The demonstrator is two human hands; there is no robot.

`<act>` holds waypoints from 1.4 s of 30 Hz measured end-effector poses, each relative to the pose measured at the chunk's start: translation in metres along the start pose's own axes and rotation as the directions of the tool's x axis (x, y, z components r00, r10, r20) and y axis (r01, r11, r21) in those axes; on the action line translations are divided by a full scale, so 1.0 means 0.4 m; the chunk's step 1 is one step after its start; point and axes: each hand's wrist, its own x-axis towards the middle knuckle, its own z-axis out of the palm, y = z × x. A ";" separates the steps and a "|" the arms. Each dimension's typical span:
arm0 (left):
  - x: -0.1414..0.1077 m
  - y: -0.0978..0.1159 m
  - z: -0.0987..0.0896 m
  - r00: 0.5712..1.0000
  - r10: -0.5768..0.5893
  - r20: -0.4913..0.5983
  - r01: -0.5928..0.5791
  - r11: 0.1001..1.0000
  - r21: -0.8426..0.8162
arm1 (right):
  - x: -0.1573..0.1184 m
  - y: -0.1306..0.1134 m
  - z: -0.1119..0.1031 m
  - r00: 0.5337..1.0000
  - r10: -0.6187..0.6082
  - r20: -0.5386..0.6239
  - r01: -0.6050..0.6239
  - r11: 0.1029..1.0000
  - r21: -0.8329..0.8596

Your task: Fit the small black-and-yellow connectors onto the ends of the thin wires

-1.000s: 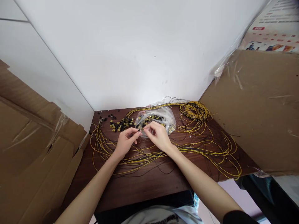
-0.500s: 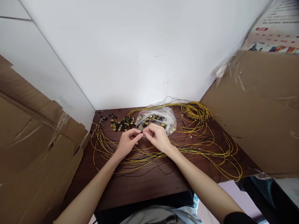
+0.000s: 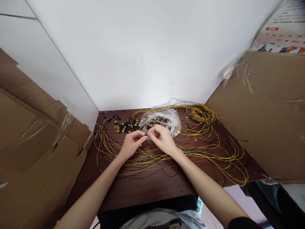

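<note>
My left hand (image 3: pixel 131 143) and my right hand (image 3: pixel 162 139) meet over the middle of the table, their fingertips pinched together on a small black part (image 3: pixel 146 134). Most of that part is hidden by the fingers, so its exact kind does not show. Just behind the hands lies a clear plastic bag (image 3: pixel 175 119) with black and yellow pieces inside. To its left is a heap of black and yellow connectors (image 3: pixel 125 126) on wires. Beneath both wrists runs a long bundle of yellow and black wires (image 3: pixel 152 161).
A coil of yellow wire (image 3: pixel 201 116) rests at the back right of the brown table (image 3: pixel 143 192). Small black bits (image 3: pixel 116 117) lie at the back left. Cardboard sheets (image 3: pixel 35 152) stand on the left, another cardboard panel (image 3: pixel 269 114) on the right, and a white wall (image 3: pixel 152 57) behind.
The view has shifted slightly, so everything sits a little to the right. Both hands keep their pinch on the small black part, with only a slight movement of the fingers.
</note>
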 end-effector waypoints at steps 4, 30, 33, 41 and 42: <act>0.000 -0.005 0.001 1.000 0.002 0.031 -0.003 1.000 0.009 | -0.002 0.000 0.001 1.000 -0.011 0.006 0.011 1.000 0.000; -0.003 0.021 0.001 1.000 -0.025 -0.020 0.023 0.997 -0.077 | -0.004 -0.007 -0.005 0.999 -0.025 -0.021 0.025 1.000 -0.006; -0.004 0.025 0.002 0.998 -0.038 -0.043 0.034 0.995 -0.089 | -0.002 -0.008 -0.006 0.999 -0.010 -0.030 0.009 1.000 -0.008; -0.004 0.024 0.002 0.999 -0.027 -0.035 0.024 0.996 -0.084 | -0.003 -0.004 -0.003 1.000 -0.016 -0.016 0.016 1.000 -0.008; -0.004 0.022 0.001 0.999 -0.026 -0.033 0.023 0.996 -0.086 | -0.003 -0.003 -0.004 1.000 -0.020 -0.014 0.020 1.000 -0.003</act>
